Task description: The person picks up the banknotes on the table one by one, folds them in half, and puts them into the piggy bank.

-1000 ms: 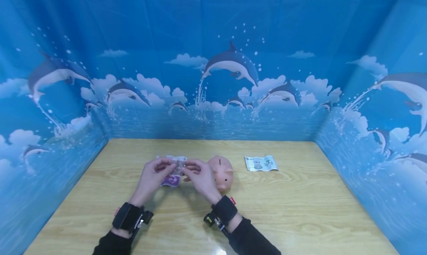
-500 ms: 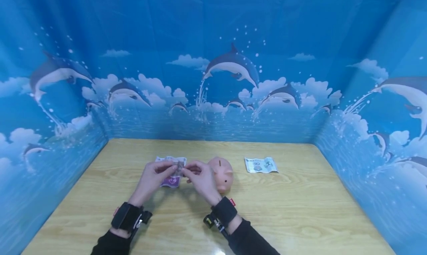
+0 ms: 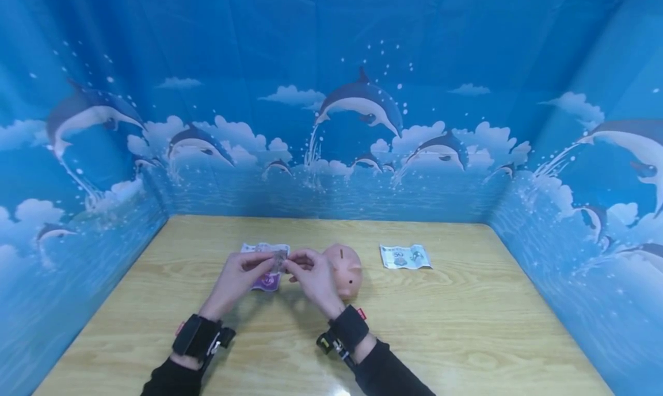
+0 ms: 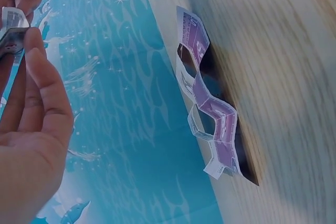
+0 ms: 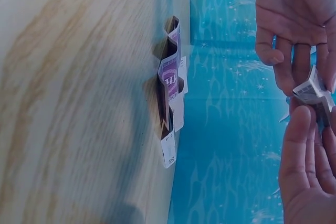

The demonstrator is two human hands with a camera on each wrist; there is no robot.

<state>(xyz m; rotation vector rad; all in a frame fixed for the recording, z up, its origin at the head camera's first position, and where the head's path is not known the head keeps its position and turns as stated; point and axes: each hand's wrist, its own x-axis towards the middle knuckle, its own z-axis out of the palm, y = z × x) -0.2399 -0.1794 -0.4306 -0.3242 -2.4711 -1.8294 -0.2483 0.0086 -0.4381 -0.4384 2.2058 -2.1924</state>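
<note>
My left hand (image 3: 235,278) and right hand (image 3: 315,278) meet above the table, fingertips pinching a small greyish banknote (image 3: 278,262) between them. In the left wrist view this banknote (image 4: 13,32) looks creased and bent, partly hidden by fingers. Below and behind the hands lie creased purple-and-white banknotes (image 3: 268,281). From the right wrist the purple notes (image 5: 170,80) show zigzag folds that raise parts of them off the tabletop. A pink piggy bank (image 3: 348,269) with a slot on top stands just right of my right hand, which overlaps its left side.
A pale green banknote marked 50 (image 3: 406,256) lies wavy on the wooden table (image 3: 466,304), right of the piggy bank. A blue dolphin-print curtain (image 3: 331,177) encloses the table at the back and both sides.
The held banknote shows narrower and more folded between the fingertips than a second ago. Both hands stay nearly in place; the piggy bank and the other notes lie as before.
</note>
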